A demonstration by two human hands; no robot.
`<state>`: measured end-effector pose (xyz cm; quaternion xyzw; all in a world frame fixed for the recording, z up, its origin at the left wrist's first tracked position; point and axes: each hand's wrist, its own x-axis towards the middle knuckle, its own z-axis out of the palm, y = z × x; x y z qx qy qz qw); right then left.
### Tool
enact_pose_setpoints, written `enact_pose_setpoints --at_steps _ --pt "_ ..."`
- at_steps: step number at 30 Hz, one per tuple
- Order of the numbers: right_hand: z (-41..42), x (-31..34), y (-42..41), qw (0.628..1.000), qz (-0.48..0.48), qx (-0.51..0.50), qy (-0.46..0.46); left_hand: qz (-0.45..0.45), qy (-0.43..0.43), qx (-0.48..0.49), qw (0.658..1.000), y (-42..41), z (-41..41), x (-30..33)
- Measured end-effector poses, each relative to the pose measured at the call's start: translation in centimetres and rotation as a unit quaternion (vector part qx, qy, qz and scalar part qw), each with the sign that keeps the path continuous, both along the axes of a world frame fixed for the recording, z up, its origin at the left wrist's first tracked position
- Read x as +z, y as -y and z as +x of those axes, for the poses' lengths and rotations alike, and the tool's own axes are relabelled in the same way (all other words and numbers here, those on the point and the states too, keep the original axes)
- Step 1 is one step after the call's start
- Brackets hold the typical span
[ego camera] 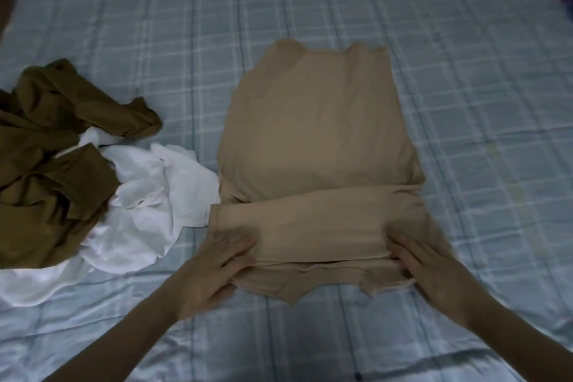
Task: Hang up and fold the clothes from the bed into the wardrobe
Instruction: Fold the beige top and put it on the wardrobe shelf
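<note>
The beige top [319, 139] lies spread flat on the middle of the bed [465, 102], its long axis running away from the near edge, and that makes sense: a flat, smoothed body is what lets a fold land square. Its sleeves look already tucked across the lower part, one forming a band from side to side, so the garment reads as a neat rectangle, narrower at the far end. The near end is doubled into layers, and that is where the action is.

The left hand [214, 267] sits at the near left corner of the folded band, fingers laid over the top layer with the thumb seemingly under the edge. The right hand [431, 263] mirrors it at the near right corner, fingers stretched along the cloth. Whether each is pinching the layers or only pressing them flat, I can't tell for sure. The hands are well apart, one at each end of the fold, both forearms reaching in from the near edge, wrists low.

My read: the near end is about to be carried toward the far end.

Off toward the left edge of the bed waits a crumpled heap, an olive-brown garment [46, 139] lying over a white shirt [148, 211], which just touches the beige top's left side. No wardrobe in view.
</note>
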<state>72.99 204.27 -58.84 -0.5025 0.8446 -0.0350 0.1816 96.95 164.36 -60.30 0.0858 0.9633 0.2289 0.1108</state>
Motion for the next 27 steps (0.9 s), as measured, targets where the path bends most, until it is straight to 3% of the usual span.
enact_pose_setpoints --at_steps 4,6,9,11,14,18,22,25,27 --pt "-0.8 -0.1 0.5 0.998 -0.063 -0.012 -0.017 0.003 -0.083 0.059 0.995 -0.1 -0.7 0.3" --pt "-1.5 0.1 0.5 0.997 -0.068 -0.040 0.025 0.060 -0.060 0.137 0.987 -0.5 -1.5 0.9" --pt "-2.2 1.4 1.1 0.967 -0.055 -0.196 0.152 0.142 -0.015 0.308 0.941 -0.4 -2.7 1.5" --pt "-2.6 1.6 2.3 0.947 -0.081 -0.262 0.170 0.103 -0.017 0.344 0.933 -0.8 -3.6 1.5" --pt "-2.8 1.1 4.4 0.947 -0.087 -0.295 0.089 -0.008 -0.034 0.302 0.953 -1.3 -4.5 1.0" --pt "-1.7 0.5 5.2 0.965 -0.061 -0.175 -0.188 -0.149 -0.131 0.090 0.976 -1.1 -4.6 0.3" --pt "-1.0 0.5 3.3 0.983 -0.037 -0.061 -0.171 -0.156 -0.090 0.010 0.984 -0.3 -3.6 1.0" --pt "-1.1 0.7 1.8 0.990 0.032 -0.048 -0.130 -0.152 -0.004 -0.007 0.988 0.5 -2.6 1.1" --pt "-1.2 0.7 1.9 0.990 0.064 -0.044 -0.121 -0.159 0.005 -0.007 0.987 0.7 -3.1 1.1"
